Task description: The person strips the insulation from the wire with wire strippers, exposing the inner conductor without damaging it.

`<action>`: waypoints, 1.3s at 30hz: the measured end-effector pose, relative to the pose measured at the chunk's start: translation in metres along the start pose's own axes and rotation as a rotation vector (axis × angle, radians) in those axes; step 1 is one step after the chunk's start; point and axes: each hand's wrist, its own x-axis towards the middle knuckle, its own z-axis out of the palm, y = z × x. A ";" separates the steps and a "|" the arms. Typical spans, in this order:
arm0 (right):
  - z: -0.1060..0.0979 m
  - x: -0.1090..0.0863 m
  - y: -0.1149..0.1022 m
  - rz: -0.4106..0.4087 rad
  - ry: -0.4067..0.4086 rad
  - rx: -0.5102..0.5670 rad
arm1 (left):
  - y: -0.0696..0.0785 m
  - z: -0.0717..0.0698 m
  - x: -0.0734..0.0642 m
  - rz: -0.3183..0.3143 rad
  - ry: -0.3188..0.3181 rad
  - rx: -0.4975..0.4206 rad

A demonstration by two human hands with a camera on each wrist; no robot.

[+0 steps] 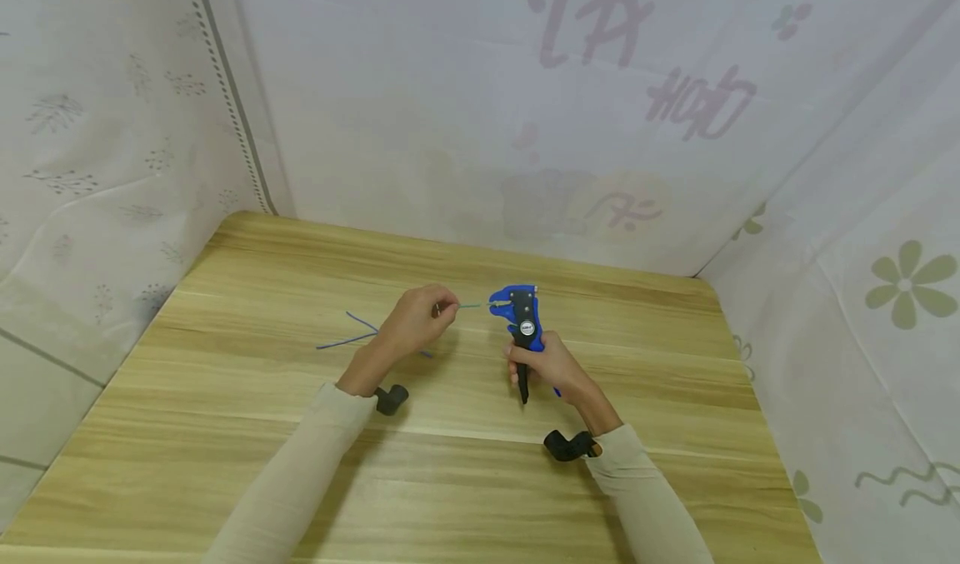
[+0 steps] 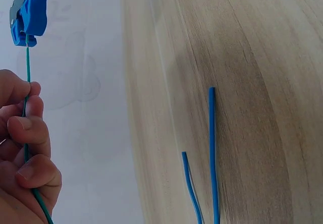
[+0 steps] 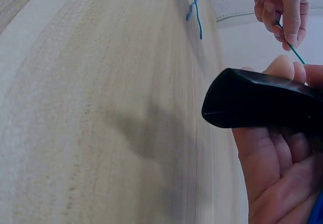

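Observation:
A green wire [image 1: 470, 305] runs between my hands; my left hand [image 1: 417, 321] pinches it between thumb and fingers. In the left wrist view the green wire [image 2: 28, 65] passes along the curled fingers [image 2: 33, 130], and its far end reaches the nose of the wire stripper [image 2: 34, 14], with a pale spot there. My right hand [image 1: 555, 364] grips the blue and black wire stripper [image 1: 526, 306] by its handles, head up and nose towards the left hand. In the right wrist view the black handle [image 3: 262, 100] hides part of that hand's fingers.
Several blue wires [image 1: 341, 342] lie crossed on the wooden table [image 1: 465, 481], left of and partly behind my left hand. Patterned cloth [image 1: 420, 114] hangs at the back and both sides. Black wrist mounts [image 1: 566, 446] sit on both wrists.

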 end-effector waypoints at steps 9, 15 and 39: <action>0.000 0.001 0.002 -0.034 0.020 -0.051 | -0.001 -0.002 0.000 -0.021 -0.018 -0.005; -0.001 0.002 0.003 -0.020 0.035 -0.056 | -0.001 -0.003 0.000 -0.016 -0.018 -0.024; -0.024 -0.009 0.005 -0.032 0.161 -0.046 | -0.013 -0.016 -0.006 0.016 0.025 -0.040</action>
